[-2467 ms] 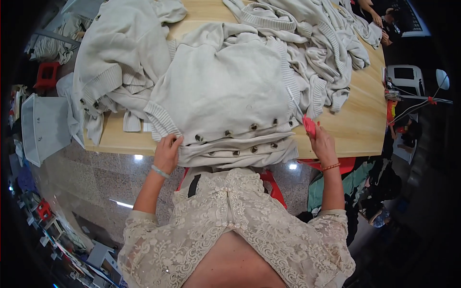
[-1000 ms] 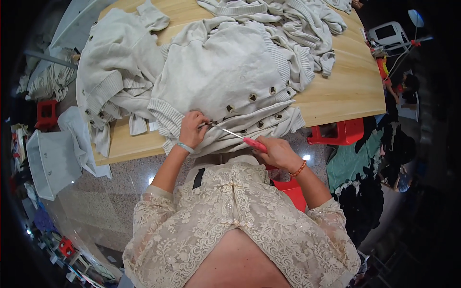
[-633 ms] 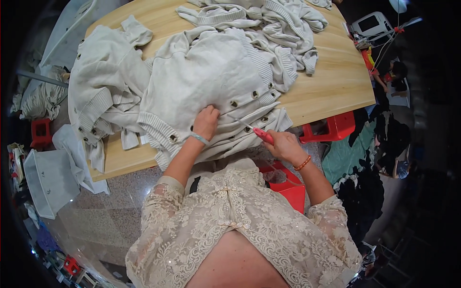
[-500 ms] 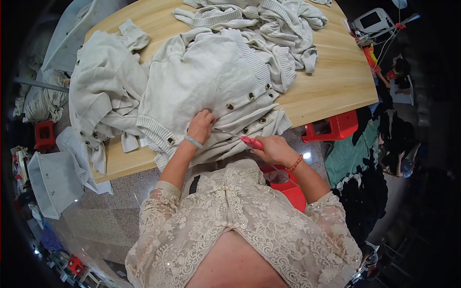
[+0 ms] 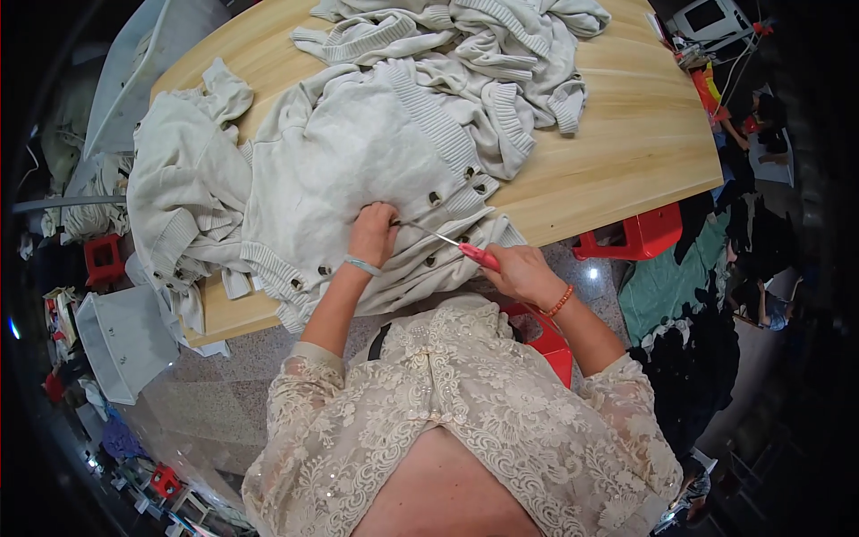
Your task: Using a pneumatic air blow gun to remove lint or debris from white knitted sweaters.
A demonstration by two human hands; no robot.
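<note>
Head view. Cream knit cardigan (image 5: 349, 148), dark buttons: centre of frame, on a wooden table (image 5: 626, 125); presumably soft, limp, fairly light, snag-prone; best held by the ribbed or buttoned edge. Left hand (image 5: 371, 237), centre: fingers curled on that buttoned edge, pinch itself hidden, cannot tell. Right hand (image 5: 521, 271), right of centre: wrapped around a red-handled tool (image 5: 480, 257), thin metal shaft pointing toward the left fingertips; stiff, best held by handle.

Pink-handled tool (image 5: 479, 257) indistinct at its tip, heaped knitwear (image 5: 501, 63) partly beyond the top edge.
</note>
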